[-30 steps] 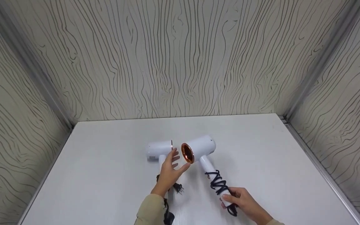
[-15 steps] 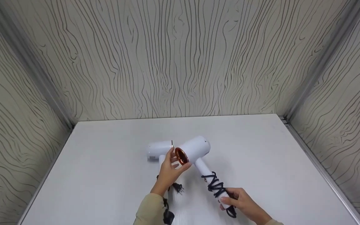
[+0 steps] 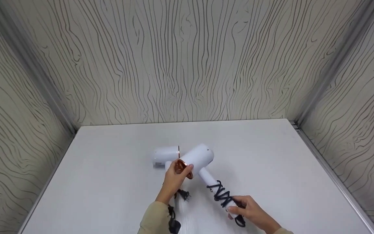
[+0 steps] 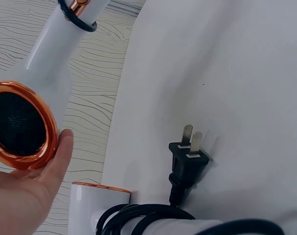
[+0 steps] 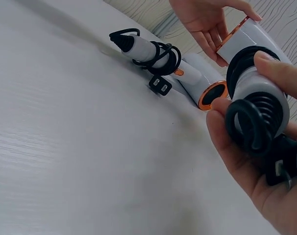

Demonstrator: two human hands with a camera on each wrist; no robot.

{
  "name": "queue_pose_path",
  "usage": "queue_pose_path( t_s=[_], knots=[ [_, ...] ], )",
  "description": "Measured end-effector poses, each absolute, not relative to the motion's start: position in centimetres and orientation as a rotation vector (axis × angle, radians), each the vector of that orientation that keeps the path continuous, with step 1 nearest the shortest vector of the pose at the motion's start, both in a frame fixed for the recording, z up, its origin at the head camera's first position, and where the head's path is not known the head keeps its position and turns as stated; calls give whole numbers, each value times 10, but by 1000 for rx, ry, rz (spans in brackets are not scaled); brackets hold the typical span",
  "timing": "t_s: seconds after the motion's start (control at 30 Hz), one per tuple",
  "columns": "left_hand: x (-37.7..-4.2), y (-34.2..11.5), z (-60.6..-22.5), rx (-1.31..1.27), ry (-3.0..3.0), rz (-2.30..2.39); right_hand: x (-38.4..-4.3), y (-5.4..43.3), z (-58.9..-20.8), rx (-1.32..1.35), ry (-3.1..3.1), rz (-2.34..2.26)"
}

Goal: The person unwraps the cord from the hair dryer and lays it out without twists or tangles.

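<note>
The hair dryer [image 3: 198, 157] has swung leftward, left grip [image 3: 174, 178] now holding its rim [image 4: 51, 127] (right grip [image 3: 251, 212] clasps the handle [image 3: 209, 178]).

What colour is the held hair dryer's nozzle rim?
Copper-orange; the rim shows best in the left wrist view.

I log: beige sleeve [image 3: 155, 217], full-cut, behind bare left hand [image 3: 174, 178]; matching sleeve edge [image 3: 283, 231] behind bare right hand [image 3: 251, 209].

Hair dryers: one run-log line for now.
left hand: holds raised dryer at nozzle rim | right hand: grips its handle | cord: wound round handle | second dryer: lying on table
</note>
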State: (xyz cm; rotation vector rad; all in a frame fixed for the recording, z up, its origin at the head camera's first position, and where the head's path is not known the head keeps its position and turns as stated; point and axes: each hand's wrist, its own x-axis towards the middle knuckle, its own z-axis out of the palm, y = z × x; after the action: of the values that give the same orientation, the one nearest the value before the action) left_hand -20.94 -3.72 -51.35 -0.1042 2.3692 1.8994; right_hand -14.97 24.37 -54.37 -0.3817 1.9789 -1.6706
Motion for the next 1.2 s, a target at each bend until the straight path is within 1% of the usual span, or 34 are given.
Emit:
queue_pose_path(
  t_s=[0.47,0.83,1.2],
  knots=[
    [-209,-41,-515,-85,2138,2027,-147,247,-538,-440,2022,-1662],
    [-209,-48,-522,-51,2112,2005,-148,251,-530,-327,2134,-1565],
    [-208,-49,-520,-93,2057,2052,-156,252,-522,-322,2332,-1375]
  ],
)
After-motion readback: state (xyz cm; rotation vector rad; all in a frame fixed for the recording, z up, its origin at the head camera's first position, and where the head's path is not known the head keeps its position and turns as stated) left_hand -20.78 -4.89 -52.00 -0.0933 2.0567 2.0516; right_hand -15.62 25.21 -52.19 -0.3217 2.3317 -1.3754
